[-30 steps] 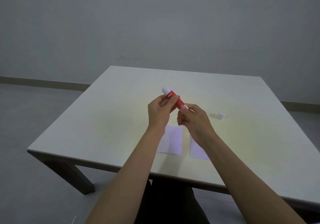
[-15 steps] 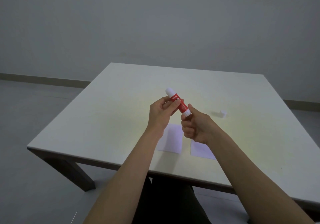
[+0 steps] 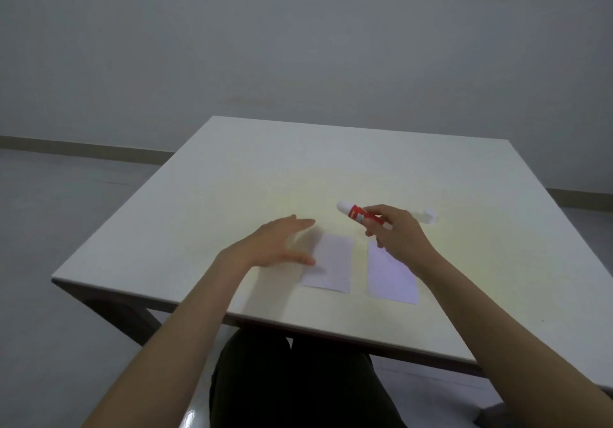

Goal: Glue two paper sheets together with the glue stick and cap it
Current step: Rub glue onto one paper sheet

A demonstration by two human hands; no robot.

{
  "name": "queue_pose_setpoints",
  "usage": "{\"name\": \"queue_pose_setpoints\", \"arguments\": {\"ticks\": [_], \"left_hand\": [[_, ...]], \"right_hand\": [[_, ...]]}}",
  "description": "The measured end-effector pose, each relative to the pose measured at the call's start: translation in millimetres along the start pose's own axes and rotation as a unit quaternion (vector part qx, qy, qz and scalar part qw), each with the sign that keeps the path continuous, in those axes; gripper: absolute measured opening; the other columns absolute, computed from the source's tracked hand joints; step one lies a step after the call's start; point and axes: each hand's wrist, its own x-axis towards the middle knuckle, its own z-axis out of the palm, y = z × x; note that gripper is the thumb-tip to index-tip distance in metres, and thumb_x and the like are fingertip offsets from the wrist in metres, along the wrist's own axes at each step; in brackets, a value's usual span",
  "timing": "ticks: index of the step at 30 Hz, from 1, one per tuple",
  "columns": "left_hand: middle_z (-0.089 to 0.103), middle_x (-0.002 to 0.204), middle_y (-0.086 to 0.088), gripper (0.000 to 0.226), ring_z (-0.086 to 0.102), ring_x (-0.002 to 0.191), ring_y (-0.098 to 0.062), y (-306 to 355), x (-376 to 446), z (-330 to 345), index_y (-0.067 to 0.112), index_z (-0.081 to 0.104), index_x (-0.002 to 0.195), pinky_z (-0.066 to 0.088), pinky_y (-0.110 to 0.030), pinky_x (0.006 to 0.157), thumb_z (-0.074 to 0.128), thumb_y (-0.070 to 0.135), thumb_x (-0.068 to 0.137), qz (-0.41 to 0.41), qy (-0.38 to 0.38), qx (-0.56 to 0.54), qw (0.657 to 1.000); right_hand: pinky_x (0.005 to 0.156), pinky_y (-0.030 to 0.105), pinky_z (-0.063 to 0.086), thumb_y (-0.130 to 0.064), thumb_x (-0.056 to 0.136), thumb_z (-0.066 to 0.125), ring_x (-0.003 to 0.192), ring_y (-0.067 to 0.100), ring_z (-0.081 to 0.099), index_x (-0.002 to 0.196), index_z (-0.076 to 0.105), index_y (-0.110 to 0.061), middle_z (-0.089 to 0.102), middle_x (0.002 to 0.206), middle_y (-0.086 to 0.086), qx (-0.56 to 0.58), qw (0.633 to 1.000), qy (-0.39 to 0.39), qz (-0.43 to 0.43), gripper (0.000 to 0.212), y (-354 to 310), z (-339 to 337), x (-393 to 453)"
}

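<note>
Two small white paper sheets lie side by side near the table's front edge, a left sheet (image 3: 328,265) and a right sheet (image 3: 391,275). My right hand (image 3: 394,232) holds the red glue stick (image 3: 356,213) above the right sheet, its white glue end pointing up and left. My left hand (image 3: 278,245) is open and flat, hovering at the left sheet's left edge, thumb near the paper. The white cap (image 3: 428,217) lies on the table behind my right hand.
The pale square table (image 3: 232,195) carries only these items. Its front edge runs just below the sheets, with my dark-clothed legs (image 3: 292,384) under it. Grey floor and a plain wall surround the table.
My left hand has let go of the glue stick and moved down and left toward the left sheet. My right hand now holds the stick alone, lower and further right.
</note>
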Motion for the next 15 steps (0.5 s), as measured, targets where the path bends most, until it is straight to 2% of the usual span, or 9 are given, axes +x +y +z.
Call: {"name": "queue_pose_setpoints", "arguments": {"ticks": [2,4,6,11,15], "left_hand": [[0.011,0.160,0.010,0.094,0.001,0.148,-0.011,-9,0,7,0.029,0.016,0.150,0.003,-0.033,0.117,0.069,0.050,0.076,0.014,-0.048,0.065,0.997],[0.000,0.161,0.010,0.099,-0.009,0.147,-0.014,-14,3,14,0.032,0.008,0.150,-0.007,-0.041,0.118,0.067,0.056,0.075,0.025,-0.054,0.104,0.993],[-0.006,0.160,0.011,0.100,-0.017,0.146,-0.014,-19,6,19,0.037,0.008,0.150,-0.014,-0.046,0.116,0.065,0.063,0.072,0.029,-0.045,0.131,0.990],[-0.016,0.159,0.012,0.102,-0.025,0.143,-0.014,-30,8,26,0.045,0.010,0.147,-0.020,-0.048,0.113,0.060,0.075,0.063,0.015,-0.033,0.137,0.990],[-0.019,0.158,0.010,0.102,-0.028,0.143,-0.015,-30,9,26,0.047,0.009,0.146,-0.020,-0.047,0.114,0.061,0.074,0.063,0.011,-0.032,0.139,0.990]], "right_hand": [[0.061,0.021,0.037,-0.021,0.091,0.054,0.075,0.016,0.057,0.111,0.066,-0.016,0.069,0.091,0.002,-0.094,0.995,-0.004,-0.023,0.024,3,7,-3],[0.068,0.024,0.038,-0.023,0.092,0.054,0.089,0.020,0.060,0.111,0.066,-0.015,0.070,0.102,0.002,-0.131,0.991,-0.007,-0.041,0.024,2,14,-6],[0.074,0.027,0.040,-0.023,0.092,0.053,0.096,0.023,0.061,0.111,0.065,-0.014,0.071,0.105,0.003,-0.155,0.985,-0.016,-0.068,0.024,0,22,-9],[0.074,0.033,0.042,-0.027,0.096,0.045,0.092,0.028,0.058,0.115,0.061,-0.017,0.063,0.098,0.009,-0.262,0.960,-0.053,-0.088,0.027,-3,34,-14],[0.074,0.032,0.045,-0.028,0.095,0.045,0.088,0.024,0.058,0.119,0.057,-0.022,0.056,0.093,-0.001,-0.265,0.949,-0.086,-0.145,0.028,-1,34,-27]]}}
